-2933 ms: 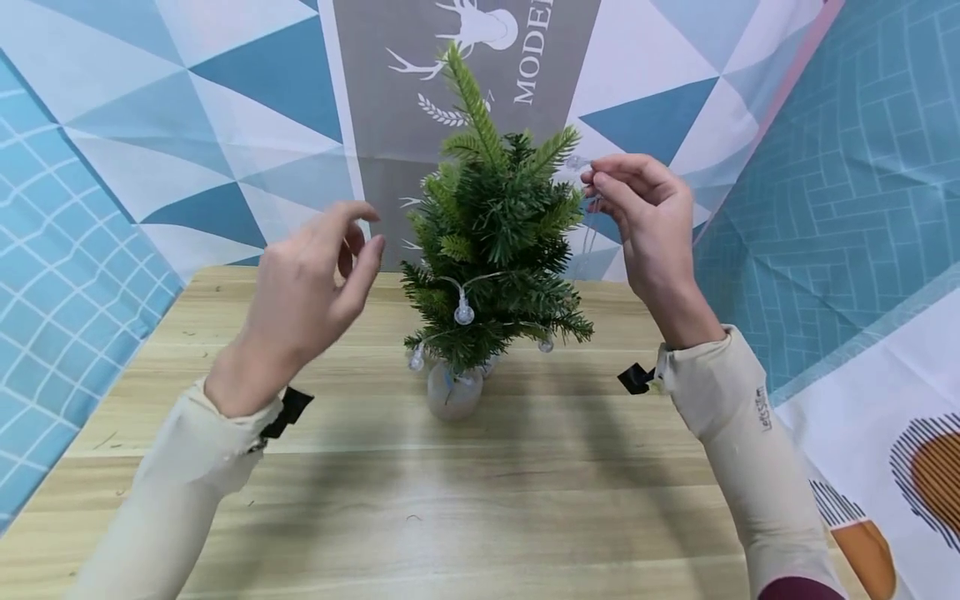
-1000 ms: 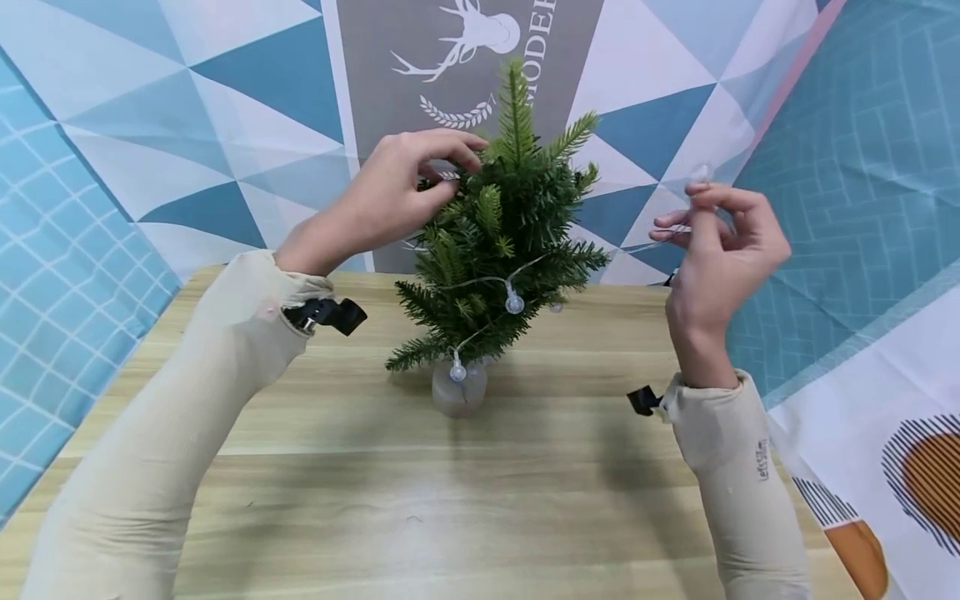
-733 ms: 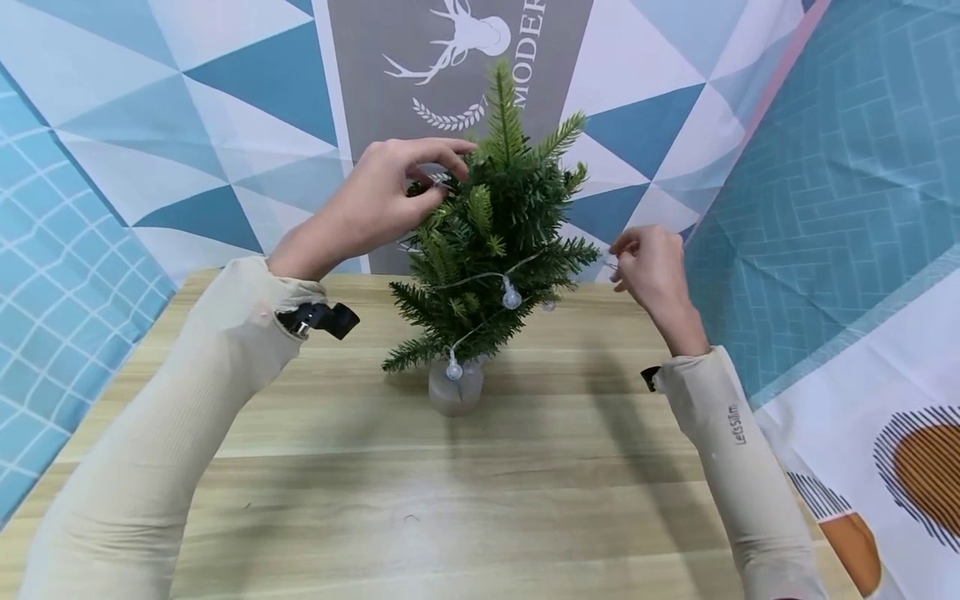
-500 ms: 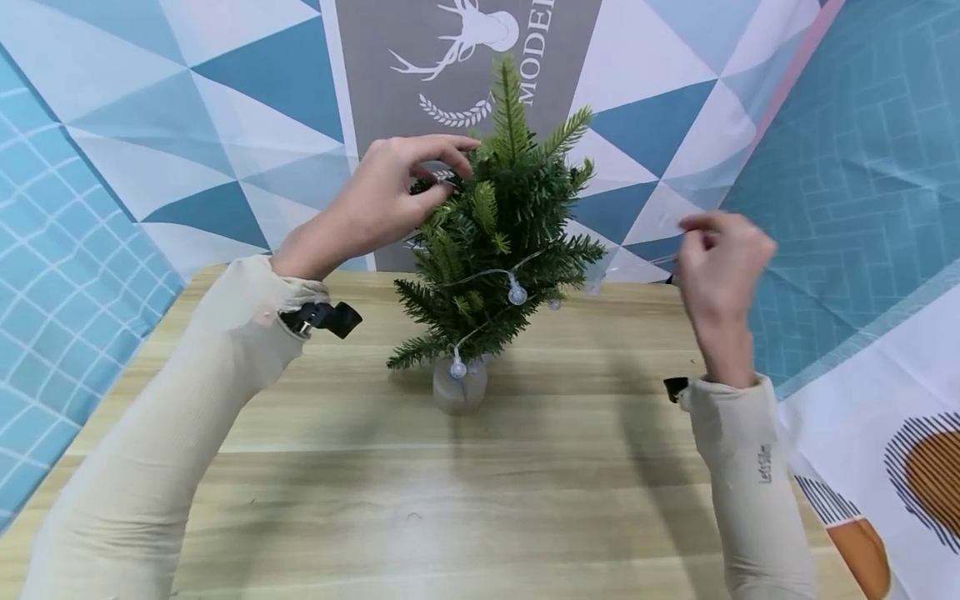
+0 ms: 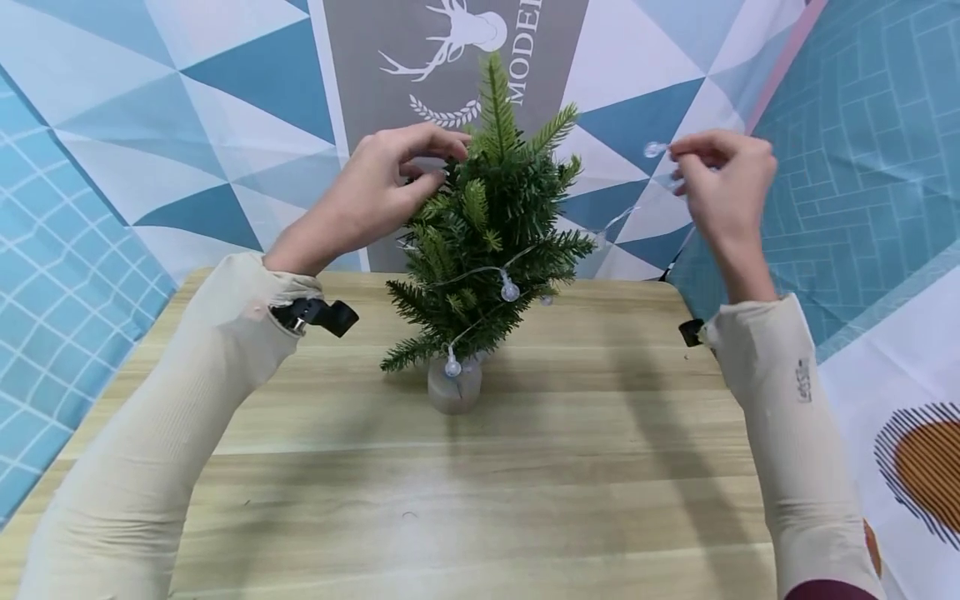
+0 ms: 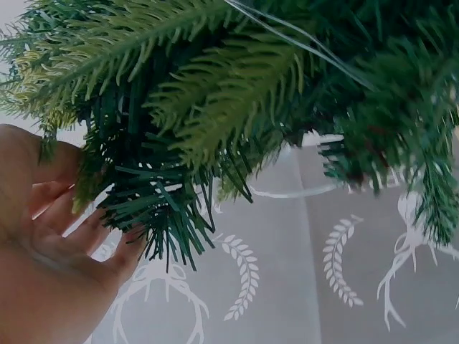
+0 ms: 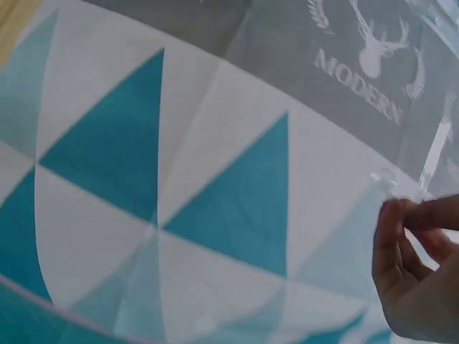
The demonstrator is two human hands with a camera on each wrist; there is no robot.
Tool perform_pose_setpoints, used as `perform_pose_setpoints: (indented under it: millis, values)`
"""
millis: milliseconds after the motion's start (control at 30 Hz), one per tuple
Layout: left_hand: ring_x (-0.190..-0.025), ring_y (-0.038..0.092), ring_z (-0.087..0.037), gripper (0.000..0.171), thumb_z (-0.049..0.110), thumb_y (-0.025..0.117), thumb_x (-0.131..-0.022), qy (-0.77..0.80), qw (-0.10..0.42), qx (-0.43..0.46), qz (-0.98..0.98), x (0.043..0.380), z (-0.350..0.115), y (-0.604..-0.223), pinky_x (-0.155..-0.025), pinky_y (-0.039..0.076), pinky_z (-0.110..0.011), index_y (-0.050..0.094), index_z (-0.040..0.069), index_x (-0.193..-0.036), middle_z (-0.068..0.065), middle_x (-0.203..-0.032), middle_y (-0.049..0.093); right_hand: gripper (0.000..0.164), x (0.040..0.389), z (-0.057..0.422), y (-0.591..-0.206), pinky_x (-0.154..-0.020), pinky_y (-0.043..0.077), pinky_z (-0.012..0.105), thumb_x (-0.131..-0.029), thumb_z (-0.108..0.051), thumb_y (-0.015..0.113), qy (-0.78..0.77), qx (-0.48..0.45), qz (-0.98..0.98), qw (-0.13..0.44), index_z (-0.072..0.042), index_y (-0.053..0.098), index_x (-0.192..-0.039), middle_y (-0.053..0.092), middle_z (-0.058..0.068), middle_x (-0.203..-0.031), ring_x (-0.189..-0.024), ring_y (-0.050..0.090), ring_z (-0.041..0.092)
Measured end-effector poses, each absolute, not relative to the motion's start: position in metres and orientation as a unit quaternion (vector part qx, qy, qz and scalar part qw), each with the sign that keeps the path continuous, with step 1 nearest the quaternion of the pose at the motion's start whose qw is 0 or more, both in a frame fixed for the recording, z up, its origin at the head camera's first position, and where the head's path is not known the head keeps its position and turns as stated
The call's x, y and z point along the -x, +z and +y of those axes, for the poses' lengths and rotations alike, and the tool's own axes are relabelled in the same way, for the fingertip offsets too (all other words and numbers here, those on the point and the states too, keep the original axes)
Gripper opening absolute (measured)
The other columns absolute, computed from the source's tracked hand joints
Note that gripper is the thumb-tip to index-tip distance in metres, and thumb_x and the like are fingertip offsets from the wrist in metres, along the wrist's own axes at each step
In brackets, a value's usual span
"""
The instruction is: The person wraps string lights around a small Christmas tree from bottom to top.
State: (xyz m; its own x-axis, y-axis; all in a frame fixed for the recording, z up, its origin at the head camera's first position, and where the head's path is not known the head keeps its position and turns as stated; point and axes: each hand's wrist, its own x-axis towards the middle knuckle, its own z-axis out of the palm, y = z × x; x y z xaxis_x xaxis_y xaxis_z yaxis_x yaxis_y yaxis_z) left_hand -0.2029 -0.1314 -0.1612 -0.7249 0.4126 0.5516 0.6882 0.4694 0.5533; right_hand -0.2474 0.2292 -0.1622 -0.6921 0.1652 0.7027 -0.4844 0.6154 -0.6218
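A small artificial Christmas tree stands upright on a pale round base. My left hand holds a branch high on the tree's left side; in the left wrist view its fingers curl round the needles. Out to the right, my right hand pinches a clear string light between thumb and fingertips, also visible in the right wrist view with the bulb. From there the clear wire slopes down to the tree's right side. Further bulbs hang on the front branches.
The tree is on a light wooden table. Close behind it hangs a patterned cloth backdrop with triangles and a printed deer head. Blue patterned cloths line the sides. Black camera mounts sit at the wrists.
My left hand has moved right and up from beside the tree onto a branch. The tree has turned. My right hand has drawn the string light away to the right, dipped, then risen.
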Motion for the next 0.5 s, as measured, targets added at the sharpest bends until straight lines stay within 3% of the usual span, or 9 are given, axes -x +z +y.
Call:
perform_pose_setpoints:
  millis: [133,367,500]
  values:
    - [-0.119,0.060,-0.015,0.030,-0.001,0.053,-0.098,-0.440,0.187,0.315,-0.820,0.206,-0.132,-0.158,-0.101,0.049,-0.028,0.059,0.002,-0.128,-0.006,-0.129,0.064,0.023,0.277,0.219,-0.160,-0.066,0.054,0.016,-0.096,-0.011,0.059,0.442,-0.137,-0.843,0.276,0.001,0.076,-0.107,0.070,-0.001,-0.090,-0.072,0.065,0.010]
    - [-0.116,0.059,-0.016,0.028,0.013,0.051,-0.103,-0.479,0.189,0.281,-0.810,0.212,-0.140,-0.150,-0.094,0.050,-0.030,0.056,0.003,-0.129,-0.007,-0.130,0.060,0.018,0.310,0.180,-0.145,-0.071,0.057,0.023,-0.095,-0.006,0.063,0.553,-0.160,-0.807,0.130,0.000,0.074,-0.107,0.071,0.001,-0.091,-0.080,0.068,0.015]
    - [-0.116,0.058,-0.017,0.029,0.017,0.049,-0.104,-0.483,0.181,0.268,-0.814,0.217,-0.146,-0.149,-0.092,0.050,-0.033,0.054,0.004,-0.130,-0.007,-0.131,0.060,0.027,0.319,0.156,-0.137,-0.080,0.056,0.027,-0.097,0.000,0.053,0.564,-0.175,-0.805,0.058,0.001,0.070,-0.118,0.070,0.008,-0.108,-0.092,0.066,0.018]
